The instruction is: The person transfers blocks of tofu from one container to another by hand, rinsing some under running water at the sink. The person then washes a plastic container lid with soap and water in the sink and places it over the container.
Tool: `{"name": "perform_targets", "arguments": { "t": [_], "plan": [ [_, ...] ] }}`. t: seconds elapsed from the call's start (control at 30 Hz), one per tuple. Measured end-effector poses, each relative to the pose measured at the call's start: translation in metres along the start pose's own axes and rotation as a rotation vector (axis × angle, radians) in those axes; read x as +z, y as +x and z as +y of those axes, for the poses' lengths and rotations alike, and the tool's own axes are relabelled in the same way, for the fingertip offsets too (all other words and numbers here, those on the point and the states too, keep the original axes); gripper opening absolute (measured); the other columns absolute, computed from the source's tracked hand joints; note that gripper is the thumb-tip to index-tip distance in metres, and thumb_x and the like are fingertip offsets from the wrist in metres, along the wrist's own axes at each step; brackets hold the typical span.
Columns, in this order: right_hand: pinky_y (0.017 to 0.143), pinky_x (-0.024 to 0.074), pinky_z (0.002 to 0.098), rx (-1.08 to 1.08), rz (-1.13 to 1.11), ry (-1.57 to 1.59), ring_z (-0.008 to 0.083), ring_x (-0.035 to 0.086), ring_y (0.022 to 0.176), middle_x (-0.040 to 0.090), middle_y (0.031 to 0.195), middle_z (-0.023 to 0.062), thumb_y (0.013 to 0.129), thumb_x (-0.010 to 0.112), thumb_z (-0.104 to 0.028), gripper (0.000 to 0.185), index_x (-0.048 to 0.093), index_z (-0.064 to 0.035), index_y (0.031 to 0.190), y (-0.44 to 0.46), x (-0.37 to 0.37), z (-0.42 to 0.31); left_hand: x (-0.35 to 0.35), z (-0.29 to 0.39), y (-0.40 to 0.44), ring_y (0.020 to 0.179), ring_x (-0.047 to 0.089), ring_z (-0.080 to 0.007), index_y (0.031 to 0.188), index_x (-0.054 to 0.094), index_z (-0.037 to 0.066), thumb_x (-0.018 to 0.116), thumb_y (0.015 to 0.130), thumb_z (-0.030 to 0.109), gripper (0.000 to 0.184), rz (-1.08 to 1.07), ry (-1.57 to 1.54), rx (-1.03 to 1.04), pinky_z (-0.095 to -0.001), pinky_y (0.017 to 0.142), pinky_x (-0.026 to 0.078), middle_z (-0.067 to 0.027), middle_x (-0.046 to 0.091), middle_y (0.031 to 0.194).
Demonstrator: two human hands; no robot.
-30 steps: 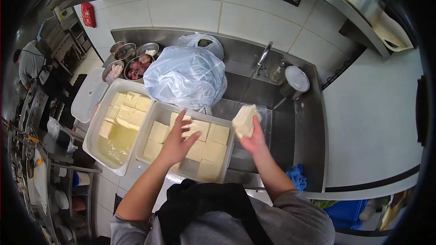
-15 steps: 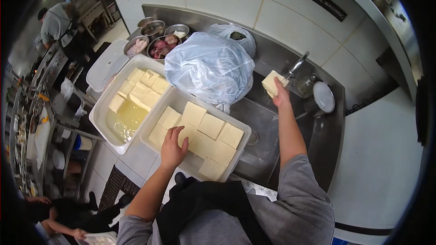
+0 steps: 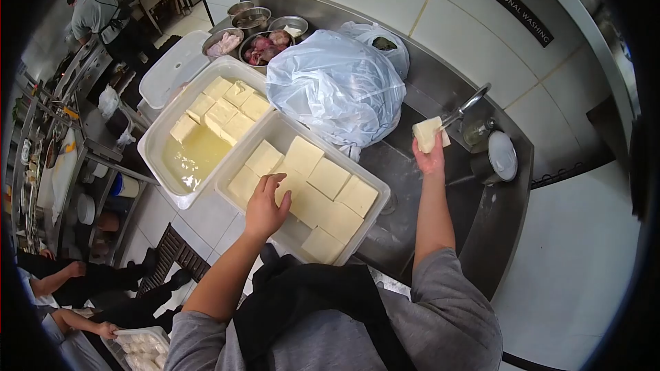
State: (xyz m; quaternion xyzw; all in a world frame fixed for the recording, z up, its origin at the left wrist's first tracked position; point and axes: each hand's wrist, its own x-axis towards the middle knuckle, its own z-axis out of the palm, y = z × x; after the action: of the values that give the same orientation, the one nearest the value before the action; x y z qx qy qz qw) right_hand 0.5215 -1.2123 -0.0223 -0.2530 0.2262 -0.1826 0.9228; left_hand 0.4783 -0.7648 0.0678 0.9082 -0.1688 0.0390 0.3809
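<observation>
My right hand [image 3: 430, 159] is closed around a pale tofu block [image 3: 427, 134], holding it up at the mouth of the tap [image 3: 474, 99]. Over the nearer white plastic tub [image 3: 367, 225], my left hand [image 3: 268, 206] hovers with fingers apart and nothing in it. Flat tofu slabs [image 3: 329, 178] line that tub, some overlapping. Alongside it on the left, a second white tub [image 3: 155, 125] contains thicker tofu blocks [image 3: 221, 112] standing in yellowish liquid [image 3: 194, 158]. Whether water runs from the tap is hard to make out.
A stuffed pale plastic bag [image 3: 337, 89] sits behind the tubs, beside metal bowls of raw meat [image 3: 267, 48]. The steel sink [image 3: 440, 199] lies below my right arm. A white lid [image 3: 172, 72] rests at left. One co-worker [image 3: 100, 10] stands far left; another's hand [image 3: 106, 330] grips a tray lower left.
My right hand has turned the tofu block at the tap. My left hand stays over the nearer tub. The view has shifted, and the co-worker's tray at lower left shows more.
</observation>
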Motion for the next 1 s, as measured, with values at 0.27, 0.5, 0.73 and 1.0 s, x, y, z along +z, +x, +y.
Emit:
{"name": "perform_targets", "arguments": {
  "t": [0.27, 0.5, 0.73, 1.0],
  "plan": [
    [0.075, 0.0487, 0.0314, -0.514, 0.084, -0.837, 0.0211, 0.062, 0.087, 0.062, 0.101, 0.0093, 0.076, 0.074, -0.017, 0.042, 0.052, -0.0035, 0.109, 0.002, 0.023, -0.029, 0.001, -0.002, 0.001, 0.089, 0.059, -0.0251, 0.110, 0.052, 0.006, 0.063, 0.078, 0.009, 0.034, 0.003, -0.022, -0.002, -0.0354, 0.075, 0.050, -0.0120, 0.057, 0.098],
    [0.079, 0.0474, 0.0356, -0.737, 0.176, -1.722, 0.0269, 0.063, 0.089, 0.064, 0.099, 0.0168, 0.071, 0.076, -0.031, 0.055, 0.053, 0.0023, 0.108, -0.032, 0.065, -0.053, 0.000, -0.003, 0.001, 0.091, 0.058, -0.0301, 0.102, 0.057, 0.006, 0.061, 0.080, 0.014, 0.024, -0.034, 0.007, -0.004, -0.0380, 0.078, 0.049, -0.0121, 0.058, 0.097],
    [0.080, 0.0462, 0.0317, -0.727, 0.044, -1.589, 0.0231, 0.062, 0.091, 0.064, 0.101, 0.0147, 0.074, 0.075, -0.024, 0.050, 0.053, 0.0023, 0.111, -0.049, 0.071, -0.056, 0.000, -0.003, 0.000, 0.090, 0.058, -0.0311, 0.096, 0.060, 0.006, 0.061, 0.080, 0.015, 0.018, -0.029, 0.020, 0.005, -0.0390, 0.078, 0.048, -0.0124, 0.059, 0.095],
    [0.070, 0.0493, 0.0324, -0.347, 0.006, -0.948, 0.0180, 0.063, 0.084, 0.063, 0.098, 0.0073, 0.080, 0.071, -0.023, 0.038, 0.053, -0.0053, 0.110, -0.027, 0.060, -0.057, 0.002, -0.007, 0.000, 0.089, 0.058, -0.0313, 0.090, 0.061, 0.007, 0.061, 0.079, 0.015, 0.013, -0.065, 0.025, -0.010, -0.0390, 0.077, 0.049, -0.0119, 0.059, 0.094]
  ]
}}
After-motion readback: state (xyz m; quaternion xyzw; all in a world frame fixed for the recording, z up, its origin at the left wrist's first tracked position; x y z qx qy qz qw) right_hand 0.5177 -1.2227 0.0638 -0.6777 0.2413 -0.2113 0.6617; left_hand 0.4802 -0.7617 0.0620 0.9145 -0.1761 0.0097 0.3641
